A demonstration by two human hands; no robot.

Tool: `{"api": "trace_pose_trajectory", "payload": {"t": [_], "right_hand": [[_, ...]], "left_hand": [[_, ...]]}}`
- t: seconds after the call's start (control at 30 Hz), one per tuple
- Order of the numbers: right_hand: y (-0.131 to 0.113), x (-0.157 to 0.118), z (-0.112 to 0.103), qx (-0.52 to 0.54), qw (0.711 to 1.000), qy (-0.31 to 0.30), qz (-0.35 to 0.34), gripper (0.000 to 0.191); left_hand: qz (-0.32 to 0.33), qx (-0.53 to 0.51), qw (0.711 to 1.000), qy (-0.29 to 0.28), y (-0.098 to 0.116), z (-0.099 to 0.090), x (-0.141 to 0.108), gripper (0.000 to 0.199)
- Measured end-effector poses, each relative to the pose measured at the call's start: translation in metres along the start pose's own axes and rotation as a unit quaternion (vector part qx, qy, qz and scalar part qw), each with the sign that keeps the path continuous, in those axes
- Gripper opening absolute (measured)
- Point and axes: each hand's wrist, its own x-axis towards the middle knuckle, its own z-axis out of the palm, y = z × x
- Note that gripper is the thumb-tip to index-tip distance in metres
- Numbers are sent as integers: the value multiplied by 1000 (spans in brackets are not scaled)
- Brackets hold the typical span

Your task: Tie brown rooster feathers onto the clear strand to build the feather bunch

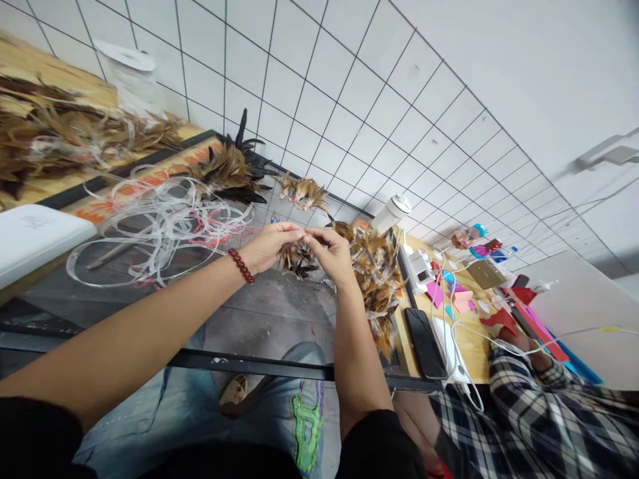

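My left hand [273, 245], with a red bead bracelet at its wrist, meets my right hand [330, 251] above the middle of the dark table. Fingers of both are pinched together at the tips; whatever is between them is too small to make out. Just under the fingertips hangs or lies a small dark brown feather bunch [298, 261]. To the left spreads a tangle of clear and pink strips [174, 223]. A heap of brown feathers [377, 266] lies right of my right hand, and a small feather bunch [304, 193] lies behind both hands.
Black and brown feathers [232, 169] stand at the back left, near a white box [42, 239]. On the right are a white bottle [392, 213], a black phone [425, 342], cables and a person's plaid sleeve [524, 386].
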Motion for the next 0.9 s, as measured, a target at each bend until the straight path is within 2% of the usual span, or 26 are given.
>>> {"api": "trace_pose_trajectory", "payload": {"t": [0.13, 0.3, 0.4, 0.53, 0.63, 0.77, 0.9], "right_hand": [[2, -1, 0, -11, 1000, 15, 12, 19], [-3, -2, 1, -91, 994, 40, -33, 16], [-5, -3, 6, -107, 991, 45, -67, 17], [-9, -6, 19, -103, 991, 56, -62, 18], [-14, -8, 29, -67, 994, 80, -30, 20], [-19, -9, 38, 43, 994, 93, 32, 26], [-18, -6, 44, 176, 973, 110, 103, 34]], "left_hand": [[9, 25, 1000, -1, 1, -2, 0, 20], [99, 140, 985, 26, 4, -11, 6, 21], [176, 256, 949, 48, 9, -14, 7, 13], [312, 367, 870, 108, 10, -12, 2, 6], [357, 391, 841, 112, 9, -10, -3, 7], [355, 379, 849, 101, 8, -9, -5, 11], [355, 395, 841, 103, 5, -7, -6, 16]]}}
